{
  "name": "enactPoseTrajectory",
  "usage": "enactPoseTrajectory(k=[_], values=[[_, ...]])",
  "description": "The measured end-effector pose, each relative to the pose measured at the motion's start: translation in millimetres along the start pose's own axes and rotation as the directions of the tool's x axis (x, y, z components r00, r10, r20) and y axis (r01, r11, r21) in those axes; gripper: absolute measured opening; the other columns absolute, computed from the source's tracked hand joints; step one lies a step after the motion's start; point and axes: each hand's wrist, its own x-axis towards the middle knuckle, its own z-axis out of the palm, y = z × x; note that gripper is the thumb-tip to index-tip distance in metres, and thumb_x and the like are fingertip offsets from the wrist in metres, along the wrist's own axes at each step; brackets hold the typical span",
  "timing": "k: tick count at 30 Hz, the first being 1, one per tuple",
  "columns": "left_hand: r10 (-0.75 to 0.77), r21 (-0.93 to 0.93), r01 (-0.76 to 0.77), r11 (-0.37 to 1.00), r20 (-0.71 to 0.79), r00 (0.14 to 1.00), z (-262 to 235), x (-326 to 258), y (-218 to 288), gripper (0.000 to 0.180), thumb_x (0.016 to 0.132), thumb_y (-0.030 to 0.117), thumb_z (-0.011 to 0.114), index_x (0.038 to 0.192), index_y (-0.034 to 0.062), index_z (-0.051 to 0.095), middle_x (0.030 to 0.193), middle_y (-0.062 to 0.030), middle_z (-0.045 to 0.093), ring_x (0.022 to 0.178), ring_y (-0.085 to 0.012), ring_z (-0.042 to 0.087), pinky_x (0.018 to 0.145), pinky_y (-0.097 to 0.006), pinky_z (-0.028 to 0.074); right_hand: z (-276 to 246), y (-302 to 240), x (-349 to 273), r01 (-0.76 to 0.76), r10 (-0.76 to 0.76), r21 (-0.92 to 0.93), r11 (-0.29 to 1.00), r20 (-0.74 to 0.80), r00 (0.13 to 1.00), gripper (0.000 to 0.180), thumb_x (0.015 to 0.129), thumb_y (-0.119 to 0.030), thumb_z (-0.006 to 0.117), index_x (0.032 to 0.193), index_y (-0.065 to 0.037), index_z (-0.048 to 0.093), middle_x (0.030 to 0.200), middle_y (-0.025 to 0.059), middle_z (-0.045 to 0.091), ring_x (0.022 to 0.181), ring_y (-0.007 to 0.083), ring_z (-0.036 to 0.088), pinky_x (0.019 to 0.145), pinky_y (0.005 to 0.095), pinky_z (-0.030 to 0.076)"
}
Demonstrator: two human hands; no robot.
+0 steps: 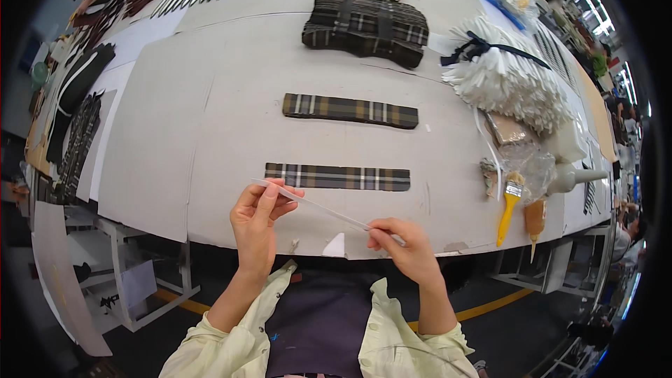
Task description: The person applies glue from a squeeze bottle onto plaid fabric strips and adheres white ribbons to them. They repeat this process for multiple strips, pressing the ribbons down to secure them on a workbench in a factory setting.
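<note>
A thin white strip [329, 211] is stretched at a slant between my hands, above the table's near edge. My left hand [260, 211] pinches its upper left end between thumb and fingers. Around its lower right end, my right hand [400, 239] is closed, with a short tip showing past the fingers. Just beyond the strip lies a plaid fabric strip [337, 176] in dark green, black and white. Farther off, a second plaid piece [350, 110], which looks like a small stack, lies roughly parallel to it.
A tied bundle of plaid pieces [365, 26] sits farther back. To the right are a bound heap of white strips [511, 73], a yellow-handled brush [509, 210], a brown glue bottle [535, 218] and a white squeeze bottle [565, 178]. Dark fabric pieces [78, 98] lie far left.
</note>
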Motion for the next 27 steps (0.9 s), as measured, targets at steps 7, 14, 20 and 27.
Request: enactPoseTrajectory(k=[7, 14, 20, 27], values=[[0.088, 0.391, -0.065, 0.918, -0.040, 0.995, -46, 4, -22, 0.013, 0.093, 0.009, 0.064, 0.101, -0.0013, 0.065, 0.086, -0.0054, 0.066, 0.075, -0.0096, 0.063, 0.067, -0.022, 0.052, -5, 31, 9, -0.063, 0.138, 0.282, 0.957, -0.256, 0.957, 0.015, 0.095, -0.007, 0.059, 0.101, 0.004, 0.067, 0.079, 0.0061, 0.066, 0.071, 0.0116, 0.062, 0.068, 0.0247, 0.051], [0.068, 0.582, -0.017, 0.813, -0.066, 0.995, -46, 24, -23, 0.010, 0.091, 0.008, 0.066, 0.097, -0.0005, 0.067, 0.081, -0.0018, 0.065, 0.066, -0.0064, 0.058, 0.060, -0.021, 0.047, -5, 42, 25, -0.106, 0.133, 0.082, 0.991, -0.495, 0.859, 0.013, 0.093, -0.011, 0.064, 0.094, 0.002, 0.066, 0.077, 0.0028, 0.063, 0.069, 0.0078, 0.058, 0.063, 0.0216, 0.047], [0.160, 0.742, -0.066, 0.667, -0.056, 0.986, -38, 39, -27, 0.008, 0.088, 0.007, 0.069, 0.091, 0.0001, 0.067, 0.076, -0.0011, 0.063, 0.062, -0.0058, 0.054, 0.058, -0.021, 0.046, -18, 40, 37, -0.128, 0.108, 0.000, 0.992, -0.536, 0.837, 0.008, 0.091, -0.006, 0.065, 0.089, 0.002, 0.064, 0.076, 0.0032, 0.063, 0.068, 0.0087, 0.058, 0.063, 0.0222, 0.046], [0.142, 0.768, -0.035, 0.639, -0.074, 0.987, -29, 51, -26, 0.008, 0.087, 0.005, 0.068, 0.087, -0.0007, 0.063, 0.073, -0.0003, 0.058, 0.061, -0.0054, 0.049, 0.056, -0.020, 0.043, -26, 43, 54, -0.183, 0.082, -0.134, 0.974, -0.547, 0.833, 0.008, 0.090, -0.005, 0.066, 0.088, 0.002, 0.063, 0.076, 0.0059, 0.064, 0.066, 0.0121, 0.058, 0.062, 0.0258, 0.048]])
